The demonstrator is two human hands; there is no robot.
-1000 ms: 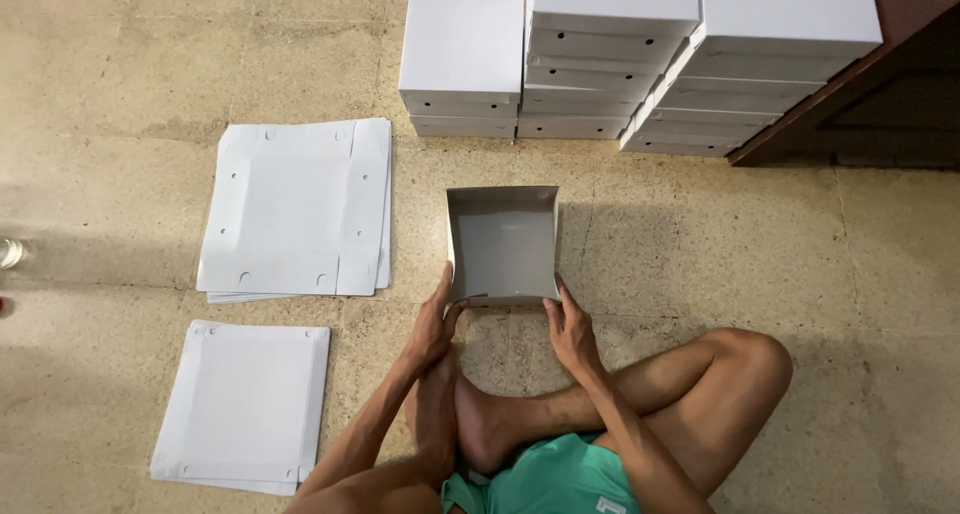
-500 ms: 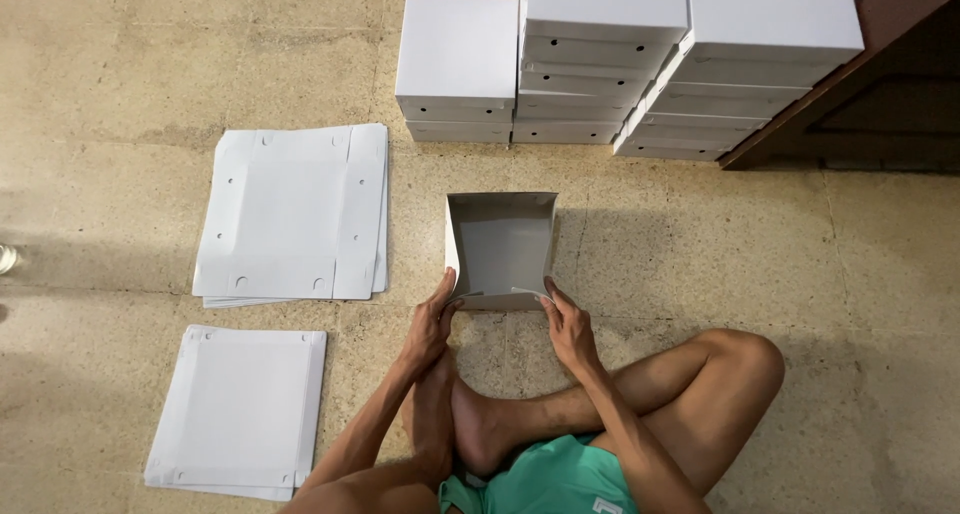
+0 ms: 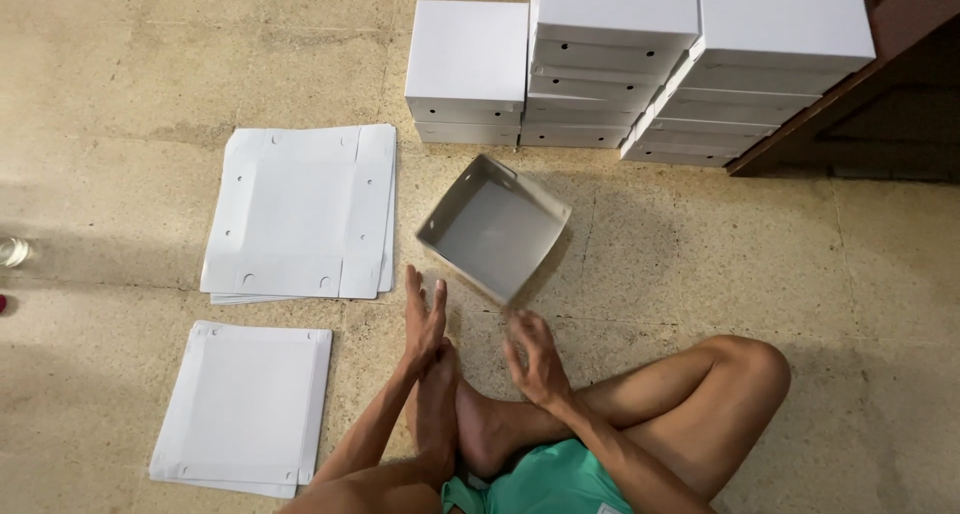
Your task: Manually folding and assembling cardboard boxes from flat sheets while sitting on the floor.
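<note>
- Although it looks like a full box, the tray (image 3: 493,228) is only a folded shell of thin grey-white card, so I judge it very light and quite easy to dent at the walls.
- It is tilted, one corner down, just in front of both hands and between them and the stacks; its edges are blurred, and I cannot tell if it touches the floor.
- The card seems stiff at the folded corners and weak in the middle of each wall, so the best hold is probably on two opposite walls near the corners, with flat palms.
- The left hand (image 3: 424,319) is open, fingers straight and spread wide, holding nothing, just beside the near corner of the tray.
- The right hand (image 3: 535,359) is also open with loose, a little curled fingers, empty and near the tray but not touching it.
- To the left lie flat sheets (image 3: 300,212) in a pile, and a second pile (image 3: 243,407) is nearer to the person.
- Behind the tray stand stacks of closed white boxes (image 3: 610,64), near a dark wooden door (image 3: 860,124).
- The floor (image 3: 700,274) is rough beige stone, hard and a little dusty, so card probably slides on it easily.
</note>
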